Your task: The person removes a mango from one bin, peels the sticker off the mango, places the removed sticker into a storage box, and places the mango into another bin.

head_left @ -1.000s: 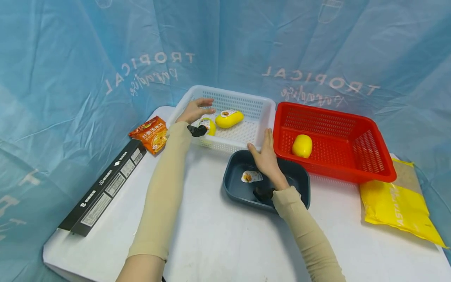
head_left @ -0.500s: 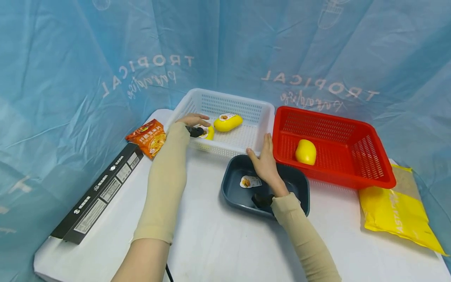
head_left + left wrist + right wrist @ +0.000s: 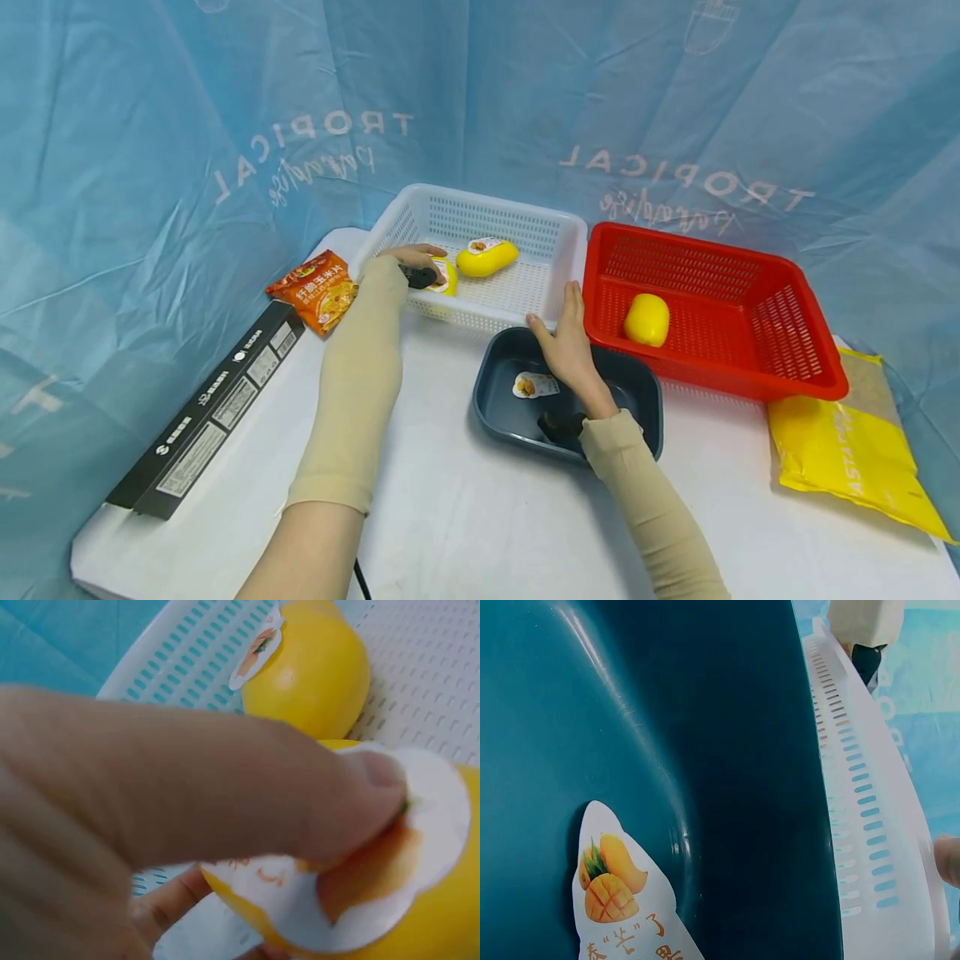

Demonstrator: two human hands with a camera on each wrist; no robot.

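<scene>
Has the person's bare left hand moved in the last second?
Yes. In the head view, against the white perforated plastic basket, the bare left hand has come down onto the basket's leftmost rounded yellow fruit, thumb on its white label.

A makeshift booth point(image 3: 187, 108) is formed by blue cloth point(image 3: 510, 75) hung around a white bench point(image 3: 465, 533), with "TROPICAL" seen reversed on the folds; the room beyond is hidden.

1 mango point(image 3: 451, 286) is in the left hand point(image 3: 412, 257), another mango point(image 3: 487, 259) right of it, the tray point(image 3: 498, 410) below the right hand point(image 3: 572, 354).
</scene>
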